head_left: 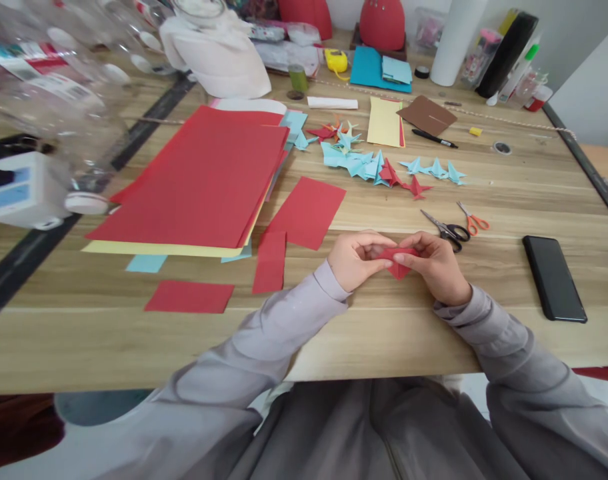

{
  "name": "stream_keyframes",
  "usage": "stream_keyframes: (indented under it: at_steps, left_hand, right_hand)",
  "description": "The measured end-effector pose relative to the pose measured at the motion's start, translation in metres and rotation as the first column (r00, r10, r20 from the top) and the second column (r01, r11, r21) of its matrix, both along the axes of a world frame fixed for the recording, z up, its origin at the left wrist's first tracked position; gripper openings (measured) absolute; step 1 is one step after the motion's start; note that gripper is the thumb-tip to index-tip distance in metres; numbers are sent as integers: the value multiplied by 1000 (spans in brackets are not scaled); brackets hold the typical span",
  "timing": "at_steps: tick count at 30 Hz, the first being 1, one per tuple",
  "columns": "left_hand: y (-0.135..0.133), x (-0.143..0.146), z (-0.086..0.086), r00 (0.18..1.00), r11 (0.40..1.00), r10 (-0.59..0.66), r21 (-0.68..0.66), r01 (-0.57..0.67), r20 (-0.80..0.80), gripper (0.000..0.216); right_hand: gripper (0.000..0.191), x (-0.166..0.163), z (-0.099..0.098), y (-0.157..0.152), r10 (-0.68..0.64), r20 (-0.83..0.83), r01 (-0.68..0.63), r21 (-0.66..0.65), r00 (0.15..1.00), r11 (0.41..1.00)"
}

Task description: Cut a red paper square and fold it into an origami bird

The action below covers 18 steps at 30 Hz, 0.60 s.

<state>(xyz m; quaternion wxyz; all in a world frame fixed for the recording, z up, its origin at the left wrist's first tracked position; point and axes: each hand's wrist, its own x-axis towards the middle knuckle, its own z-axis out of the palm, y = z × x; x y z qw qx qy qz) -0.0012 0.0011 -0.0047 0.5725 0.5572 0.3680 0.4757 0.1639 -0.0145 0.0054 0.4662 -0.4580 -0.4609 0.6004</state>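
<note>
Between my two hands is a small piece of folded red paper (399,267), its lower part tapering to a point. My left hand (355,259) pinches its left side, thumb in front and fingers behind. On the right side, my right hand (437,267) grips it the same way, with the thumb across its face. Just beyond my right hand lie black-handled scissors (453,231) and small orange-handled scissors (474,219). Farther back is a row of folded blue paper cranes (357,163), with red cranes (418,189) among them.
A large stack of red sheets (194,180) lies left, with cut red pieces (309,212) beside it. A black phone (554,277) rests at right. Plastic bottles (49,113) crowd the left. A yellow tape measure (337,61) and blue paper (374,69) sit at the back.
</note>
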Motion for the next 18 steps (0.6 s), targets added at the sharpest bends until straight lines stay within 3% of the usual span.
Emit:
stream_keyframes:
  at_steps: [6,12,18]
  left_hand:
    - [2,-2,2,987,989,141,59,-136,-81,16]
    - [0,0,4,978,977,165,157,-144,-129,13]
    - [1,0,3,984,986,166,-1,-167,-69,16]
  right_hand:
    - [36,-1,-4,1,41,-23,-41,0,999,999]
    - [27,-1,-6,1,33,3,-33,-5,999,999]
    - [24,-1,-5,0,6,48,-7,20,999,1000]
